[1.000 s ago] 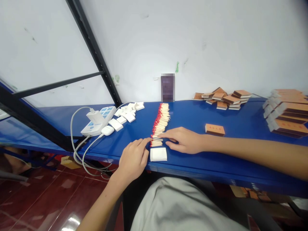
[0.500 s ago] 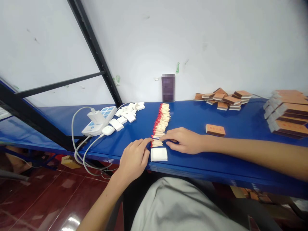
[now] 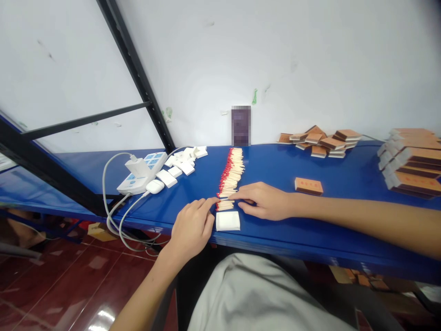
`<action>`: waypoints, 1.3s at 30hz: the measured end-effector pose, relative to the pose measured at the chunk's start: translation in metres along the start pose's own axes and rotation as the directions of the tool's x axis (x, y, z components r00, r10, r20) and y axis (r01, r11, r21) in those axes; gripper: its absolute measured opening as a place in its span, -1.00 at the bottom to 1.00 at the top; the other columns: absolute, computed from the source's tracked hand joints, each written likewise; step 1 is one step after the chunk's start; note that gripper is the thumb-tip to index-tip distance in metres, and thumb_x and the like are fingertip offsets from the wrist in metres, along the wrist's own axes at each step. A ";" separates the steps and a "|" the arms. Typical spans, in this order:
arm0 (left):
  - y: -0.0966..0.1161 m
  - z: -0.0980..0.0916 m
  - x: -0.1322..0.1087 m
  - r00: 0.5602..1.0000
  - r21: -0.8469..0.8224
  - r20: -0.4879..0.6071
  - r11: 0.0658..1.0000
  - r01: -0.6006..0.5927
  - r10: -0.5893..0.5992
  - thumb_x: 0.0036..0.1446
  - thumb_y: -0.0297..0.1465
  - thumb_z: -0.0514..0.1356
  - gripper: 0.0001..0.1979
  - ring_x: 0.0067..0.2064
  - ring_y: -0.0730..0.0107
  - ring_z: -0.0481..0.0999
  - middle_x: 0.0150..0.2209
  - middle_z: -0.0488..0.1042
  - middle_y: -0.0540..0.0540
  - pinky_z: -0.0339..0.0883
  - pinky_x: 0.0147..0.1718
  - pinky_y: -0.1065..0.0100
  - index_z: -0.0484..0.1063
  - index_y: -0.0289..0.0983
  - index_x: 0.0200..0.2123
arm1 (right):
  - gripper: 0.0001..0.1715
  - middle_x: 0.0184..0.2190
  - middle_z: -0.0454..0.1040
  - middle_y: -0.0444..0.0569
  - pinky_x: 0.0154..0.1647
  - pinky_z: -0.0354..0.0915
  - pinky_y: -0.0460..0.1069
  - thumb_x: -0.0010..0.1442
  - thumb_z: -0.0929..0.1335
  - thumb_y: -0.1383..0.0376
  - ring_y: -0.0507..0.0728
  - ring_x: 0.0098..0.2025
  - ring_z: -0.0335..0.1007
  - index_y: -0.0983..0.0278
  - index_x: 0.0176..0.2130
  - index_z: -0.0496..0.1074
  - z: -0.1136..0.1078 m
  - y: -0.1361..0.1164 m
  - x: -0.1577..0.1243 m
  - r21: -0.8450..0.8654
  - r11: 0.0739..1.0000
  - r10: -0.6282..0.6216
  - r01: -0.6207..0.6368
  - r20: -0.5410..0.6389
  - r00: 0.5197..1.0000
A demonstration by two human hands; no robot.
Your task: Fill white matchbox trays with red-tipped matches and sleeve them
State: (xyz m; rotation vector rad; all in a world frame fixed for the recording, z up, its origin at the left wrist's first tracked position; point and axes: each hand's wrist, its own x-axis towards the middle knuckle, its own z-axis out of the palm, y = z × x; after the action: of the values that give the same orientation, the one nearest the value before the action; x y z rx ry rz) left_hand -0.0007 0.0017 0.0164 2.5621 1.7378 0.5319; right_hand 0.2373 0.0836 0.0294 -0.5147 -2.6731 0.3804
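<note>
A long row of red-headed matches (image 3: pixel 231 171) lies on the blue table (image 3: pixel 344 216), running away from me. At its near end, my left hand (image 3: pixel 191 227) has its index finger stretched out against the red heads, the other fingers curled. My right hand (image 3: pixel 264 201) lies flat with fingers extended, its fingertips on the wooden ends of the same few matches. Just in front of them sits a small white open box tray (image 3: pixel 227 221), between the two hands.
A single brown matchbox (image 3: pixel 308 185) lies right of my right hand. A loose pile of matchboxes (image 3: pixel 320 140) and a larger stack (image 3: pixel 409 161) sit at the back right. White trays (image 3: pixel 181 165), a power strip (image 3: pixel 141 177) with cables, and a black diagonal frame bar (image 3: pixel 134 73) are on the left.
</note>
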 end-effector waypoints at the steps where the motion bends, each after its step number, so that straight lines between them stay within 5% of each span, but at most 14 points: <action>1: 0.000 0.000 0.000 1.000 -0.001 0.005 1.000 0.000 0.000 0.29 -0.49 -0.06 -0.61 -0.07 0.12 0.49 -0.08 0.53 -0.11 0.33 -0.08 0.11 0.35 -0.20 0.12 | -0.65 -0.25 0.57 0.01 -0.23 0.30 -0.02 0.31 0.24 0.33 0.11 -0.27 0.46 0.27 0.00 0.51 0.000 0.000 0.000 0.002 1.000 0.002 -0.002 0.002 1.000; 5: 0.001 0.000 0.001 1.000 -0.009 -0.001 1.000 0.009 -0.009 0.28 -0.48 -0.06 -0.63 -0.07 0.11 0.48 -0.07 0.51 -0.13 0.31 -0.08 0.11 0.33 -0.22 0.10 | -0.64 -0.17 0.58 0.02 -0.17 0.32 -0.01 0.31 0.24 0.34 0.12 -0.21 0.48 0.27 0.01 0.50 0.000 0.000 -0.001 0.018 1.000 0.018 -0.018 0.002 1.000; 10: 0.002 -0.001 0.000 0.998 -0.016 0.006 0.998 0.058 -0.058 0.27 -0.46 -0.07 -0.78 -0.26 0.15 0.45 -0.34 0.46 -0.06 0.28 -0.25 0.19 0.29 -0.23 -0.09 | -0.61 -0.13 0.58 0.05 -0.17 0.32 -0.02 0.32 0.24 0.34 0.11 -0.19 0.49 0.31 0.07 0.47 -0.001 0.000 -0.001 0.029 1.000 0.011 -0.011 0.007 1.000; 15: 0.002 0.000 -0.002 0.998 -0.040 -0.031 0.998 0.049 -0.050 0.33 -0.43 -0.13 -0.77 -0.25 0.18 0.45 -0.31 0.44 -0.06 0.26 -0.23 0.22 0.24 -0.20 -0.05 | -0.62 -0.13 0.58 0.06 -0.17 0.33 -0.01 0.31 0.25 0.33 0.12 -0.20 0.49 0.31 0.06 0.49 0.001 0.001 0.000 0.012 1.000 0.025 -0.025 -0.001 1.000; 23: 0.002 -0.001 -0.001 0.999 -0.035 -0.032 0.999 0.038 -0.039 0.22 -0.48 -0.06 -0.88 -0.30 0.20 0.40 -0.35 0.38 -0.05 0.21 -0.30 0.25 0.23 -0.20 -0.26 | -0.68 -0.14 0.57 0.04 -0.16 0.30 -0.01 0.29 0.25 0.35 0.12 -0.19 0.48 0.30 -0.03 0.50 0.001 0.000 0.000 0.039 0.999 0.032 -0.032 -0.008 0.999; 29: 0.002 0.000 -0.001 0.998 -0.043 -0.045 0.998 0.036 -0.038 0.21 -0.48 -0.06 -0.84 -0.28 0.20 0.41 -0.33 0.40 -0.06 0.23 -0.28 0.25 0.28 -0.21 -0.22 | -0.81 -0.45 0.45 -0.10 -0.38 0.16 -0.06 0.27 0.25 0.35 0.03 -0.46 0.25 0.28 -0.31 0.44 0.000 -0.002 0.000 0.029 0.997 0.069 -0.068 -0.038 0.997; 39: 0.001 0.000 -0.001 0.999 0.008 -0.038 1.000 0.003 -0.003 0.24 -0.49 -0.06 -0.68 -0.16 0.16 0.48 -0.18 0.50 -0.10 0.29 -0.19 0.21 0.35 -0.21 0.00 | -0.73 -0.24 0.57 -0.01 -0.22 0.28 -0.03 0.26 0.25 0.39 0.09 -0.28 0.44 0.28 -0.13 0.50 -0.002 -0.002 -0.001 0.059 0.998 0.028 -0.027 -0.015 1.000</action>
State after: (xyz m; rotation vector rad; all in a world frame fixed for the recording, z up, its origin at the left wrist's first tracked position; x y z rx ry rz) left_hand 0.0002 0.0003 0.0160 2.5714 1.7592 0.5788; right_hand 0.2381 0.0821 0.0317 -0.5345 -2.6339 0.4597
